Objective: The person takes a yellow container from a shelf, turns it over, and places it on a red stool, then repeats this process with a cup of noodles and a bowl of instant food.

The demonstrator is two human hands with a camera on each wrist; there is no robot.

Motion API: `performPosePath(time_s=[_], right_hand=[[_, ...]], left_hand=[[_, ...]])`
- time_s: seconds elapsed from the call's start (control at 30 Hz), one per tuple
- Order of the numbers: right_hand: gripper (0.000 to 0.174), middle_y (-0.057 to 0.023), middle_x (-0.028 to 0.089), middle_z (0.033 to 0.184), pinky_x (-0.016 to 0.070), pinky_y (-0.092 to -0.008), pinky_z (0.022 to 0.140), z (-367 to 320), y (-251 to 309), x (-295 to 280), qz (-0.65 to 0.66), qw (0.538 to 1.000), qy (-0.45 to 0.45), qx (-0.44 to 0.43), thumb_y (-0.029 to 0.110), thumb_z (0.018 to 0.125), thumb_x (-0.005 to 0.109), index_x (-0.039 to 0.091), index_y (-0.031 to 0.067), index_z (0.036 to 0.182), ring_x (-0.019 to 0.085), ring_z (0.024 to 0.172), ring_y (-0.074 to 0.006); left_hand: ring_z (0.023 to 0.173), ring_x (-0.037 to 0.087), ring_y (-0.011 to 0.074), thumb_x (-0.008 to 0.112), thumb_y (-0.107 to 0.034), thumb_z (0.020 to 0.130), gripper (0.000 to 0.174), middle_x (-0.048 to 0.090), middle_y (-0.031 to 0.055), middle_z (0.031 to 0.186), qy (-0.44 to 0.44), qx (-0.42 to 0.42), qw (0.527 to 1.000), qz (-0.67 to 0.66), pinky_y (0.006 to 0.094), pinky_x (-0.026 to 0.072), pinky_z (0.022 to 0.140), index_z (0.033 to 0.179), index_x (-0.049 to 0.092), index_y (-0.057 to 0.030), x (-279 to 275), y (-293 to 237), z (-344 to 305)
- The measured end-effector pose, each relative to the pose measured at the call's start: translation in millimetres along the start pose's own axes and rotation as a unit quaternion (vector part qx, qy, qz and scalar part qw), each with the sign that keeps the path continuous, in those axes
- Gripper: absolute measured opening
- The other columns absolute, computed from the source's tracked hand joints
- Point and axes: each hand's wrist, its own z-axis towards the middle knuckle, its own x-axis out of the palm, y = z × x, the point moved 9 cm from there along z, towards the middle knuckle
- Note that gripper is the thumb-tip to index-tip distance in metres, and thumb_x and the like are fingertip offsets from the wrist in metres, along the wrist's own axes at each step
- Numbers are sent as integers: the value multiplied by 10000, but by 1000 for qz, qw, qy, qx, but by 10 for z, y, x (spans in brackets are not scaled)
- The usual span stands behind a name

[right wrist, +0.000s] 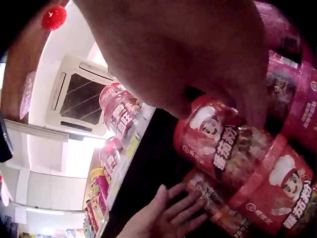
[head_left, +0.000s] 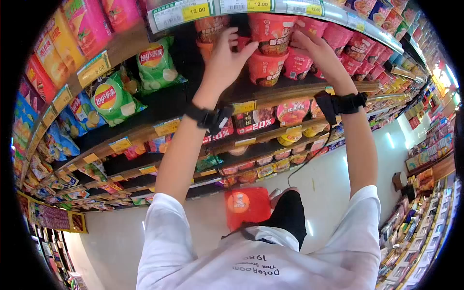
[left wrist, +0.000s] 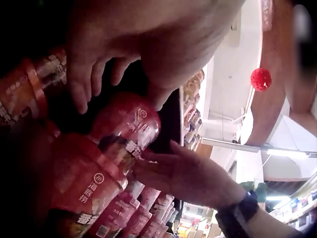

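Note:
A red instant-noodle cup (head_left: 271, 36) stands stacked on another red noodle cup (head_left: 266, 68) on the shelf. My right hand (head_left: 316, 54) is at the upper cup's right side, its fingers against the wall in the right wrist view. In the left wrist view that same hand (left wrist: 190, 176) shows its palm turned to the cup, fingers fairly straight. Left of the stack, my left hand (head_left: 223, 63) is spread, thumb pointing at the upper cup. It holds nothing. Darker orange-red cups (head_left: 211, 30) stand behind its fingers.
A shelf edge with price tags (head_left: 195, 10) runs close above both hands. Pink noodle cups (head_left: 297, 65) line the right side. Green chip bags (head_left: 157, 65) lie to the left. A red basket-like object (head_left: 247, 205) is on the floor near the legs.

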Motion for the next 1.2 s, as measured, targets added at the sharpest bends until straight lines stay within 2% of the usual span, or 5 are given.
performPosePath(time_s=[0.27,0.67,0.9,1.1,1.2], right_hand=[[646,-105,517,1403,392,-345,1072,216,-87,126,-8,1000,-5,19,459,1011,503,416,0,1458,490,1306,-220],[661,-114,584,1320,384,-318,1035,221,-24,189,24,998,-49,22,488,1005,501,475,-54,1382,523,1220,-195],[725,-124,572,1322,390,-320,1018,110,73,188,40,997,-61,-3,540,983,499,464,-69,1374,520,1194,-206],[728,-131,424,1493,364,-382,1095,-76,195,293,-10,1000,1,11,550,1009,436,325,35,1512,358,1415,-240],[793,-132,562,1323,411,-327,1000,-185,234,335,44,998,-33,23,621,964,470,393,-6,1444,521,1212,-235]], left_hand=[[1165,588,233,711,-400,910,753,581,211,1289,10,-5,999,-40,355,466,997,1393,375,70,411,287,469],[1163,601,403,777,-441,815,785,604,275,1246,-48,28,998,-32,444,491,973,1321,437,54,370,176,556],[1061,654,271,753,-383,869,702,646,191,1185,-55,85,995,18,375,522,915,1366,437,0,187,-172,381],[1063,656,249,759,-358,866,674,659,163,1186,-25,38,999,4,365,519,915,1366,473,-9,45,-385,176],[1051,663,234,755,-348,870,679,668,156,1179,-45,78,996,25,353,517,916,1383,466,-9,-15,-448,92]])
